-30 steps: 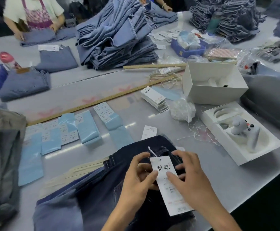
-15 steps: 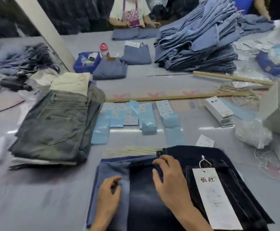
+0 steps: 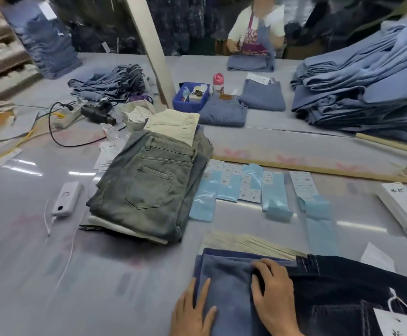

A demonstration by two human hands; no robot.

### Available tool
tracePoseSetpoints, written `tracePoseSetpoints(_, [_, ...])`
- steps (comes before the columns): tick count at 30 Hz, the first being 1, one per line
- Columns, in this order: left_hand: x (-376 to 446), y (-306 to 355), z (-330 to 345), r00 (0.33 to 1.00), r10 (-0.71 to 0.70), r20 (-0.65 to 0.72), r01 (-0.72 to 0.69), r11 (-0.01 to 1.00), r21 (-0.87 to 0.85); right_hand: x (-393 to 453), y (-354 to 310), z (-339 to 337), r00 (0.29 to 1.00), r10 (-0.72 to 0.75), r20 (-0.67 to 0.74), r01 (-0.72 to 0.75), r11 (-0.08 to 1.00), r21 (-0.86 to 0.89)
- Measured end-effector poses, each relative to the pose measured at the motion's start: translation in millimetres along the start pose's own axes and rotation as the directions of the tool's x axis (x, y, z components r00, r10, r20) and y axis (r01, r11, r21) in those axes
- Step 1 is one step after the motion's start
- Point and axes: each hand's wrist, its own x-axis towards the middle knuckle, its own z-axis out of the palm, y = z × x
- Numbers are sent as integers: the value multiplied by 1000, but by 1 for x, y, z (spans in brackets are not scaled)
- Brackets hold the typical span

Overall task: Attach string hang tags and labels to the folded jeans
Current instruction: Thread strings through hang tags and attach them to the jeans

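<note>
While both wrists are cut off by the bottom edge, the hands show clearly. Left hand (image 3: 192,311) lies flat, fingers straight and spread, on the left edge of the dark folded jeans (image 3: 318,292) at bottom right, holding nothing. Right hand (image 3: 274,292) rests on the same pair, fingers bent at the tips and pressing into a fold; whether it pinches the cloth I can't tell. One hang tag (image 3: 391,323) on a white string sits at the jeans' lower right, cut off by the frame, print unreadable.

Just beyond the jeans: a bundle of pale strips (image 3: 246,243), count unclear. Further out, a row of blue label sheets (image 3: 253,187), roughly six, overlapping, text too small to read. Right edge: one stack of white tags (image 3: 406,209), partly cropped. To the left, one stack of grey-green folded jeans (image 3: 149,187) with a cream pair beneath. One white device (image 3: 67,198) beside it. Across the table (image 3: 27,275) a person (image 3: 253,30), blurred, handles blue denim.
</note>
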Motion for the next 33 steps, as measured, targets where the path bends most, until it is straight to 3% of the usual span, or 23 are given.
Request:
tracePoseSetpoints(2, [12,-4,-14,999,-40,-30,40,999,-29,11,-19,10,1000,6,0,-6,1000,21])
tracePoseSetpoints(4, [30,-11,-35,960,-231,-161,163,923,-349,23,-39,23,999,-41,34,39,997,65])
tracePoseSetpoints(6, [57,-31,-59,845,-481,-233,145,626,-766,33,-56,36,989,-82,124,65,989,134])
tracePoseSetpoints(8, [83,-57,-89,774,-605,-189,85,394,-915,38,-74,47,961,-133,241,88,978,188])
tracePoseSetpoints(12, [123,-94,-127,615,-781,-112,91,211,-973,42,-90,57,946,-150,286,77,964,253])
tracePoseSetpoints(15, [140,-104,-136,565,-822,-64,20,90,-996,37,-86,56,954,-107,279,39,970,238])
tracePoseSetpoints(17, [150,-109,-144,554,-831,-57,-1,67,-998,35,-83,53,947,-87,309,24,979,203])
tracePoseSetpoints(18, [155,-110,-149,554,-827,-94,-5,110,-994,34,-81,50,937,-83,339,23,984,177])
tracePoseSetpoints(20, [160,-106,-164,603,-775,-188,-57,194,-979,34,-82,45,912,-96,399,35,987,159])
tracePoseSetpoints(22, [168,-102,-181,656,-717,-234,-167,165,-972,37,-87,37,890,-68,451,-14,984,175])
tracePoseSetpoints(23, [174,-101,-188,645,-744,-176,-188,70,-980,38,-88,33,890,-57,453,-25,984,174])
tracePoseSetpoints(25, [181,-106,-195,622,-777,95,-182,-261,-948,37,-92,25,882,-56,468,-31,984,177])
tracePoseSetpoints(26, [183,-109,-196,624,-760,181,-182,-368,-912,36,-101,23,878,-56,476,-38,982,186])
tracePoseSetpoints(27, [184,-110,-197,609,-777,161,-170,-326,-930,34,-106,21,894,-62,443,-30,980,199])
tracePoseSetpoints(28, [185,-110,-195,598,-797,83,-156,-217,-964,32,-109,20,926,-42,375,-42,976,212])
tracePoseSetpoints(30, [194,-101,-195,677,-736,28,-152,-177,-972,31,-113,13,972,40,231,-105,955,278])
tracePoseSetpoints(32, [202,-90,-201,727,-687,-23,-109,-82,-991,32,-118,4,961,-32,274,-53,953,297])
tracePoseSetpoints(33, [205,-87,-206,735,-678,-8,-90,-86,-992,30,-121,-1,947,-54,317,-45,954,297])
